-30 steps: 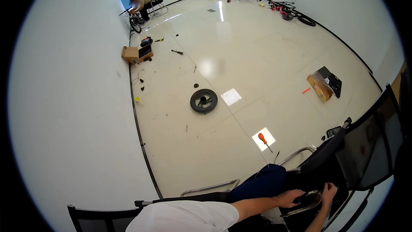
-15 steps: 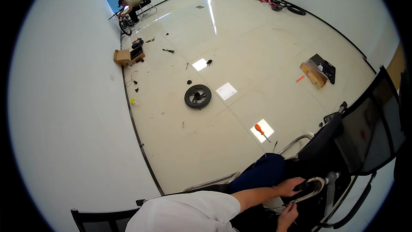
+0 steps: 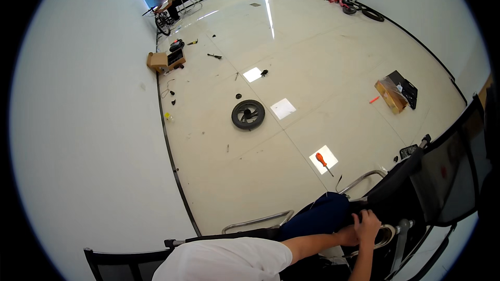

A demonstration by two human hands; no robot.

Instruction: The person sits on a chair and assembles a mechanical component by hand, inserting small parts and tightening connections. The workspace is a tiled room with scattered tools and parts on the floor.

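Observation:
My left hand (image 3: 347, 235) reaches in from a white sleeve and rests beside a curved, pale metal fork-shaped part (image 3: 386, 236) on the dark seat at lower right. Its fingers are hidden behind my right hand (image 3: 369, 225), which is raised over it. The right hand's fingers are bent with the thumb close to them; anything between them is too small to make out. A grey metal tube (image 3: 401, 239) joins the fork-shaped part on its right. My knee in dark blue cloth (image 3: 323, 217) is just left of the hands.
An orange screwdriver (image 3: 321, 160) lies on white paper on the floor. Farther off are a small black wheel (image 3: 248, 115), an open tool case (image 3: 403, 87) beside a cardboard box (image 3: 390, 96), and another box (image 3: 158, 61). A mesh chair (image 3: 448, 169) stands at right. A person works at a bicycle (image 3: 163, 23) far left.
My right hand has moved up from below the fork-shaped part to over my left hand, covering its fingers. The left hand stays near its place. The whole view has shifted slightly.

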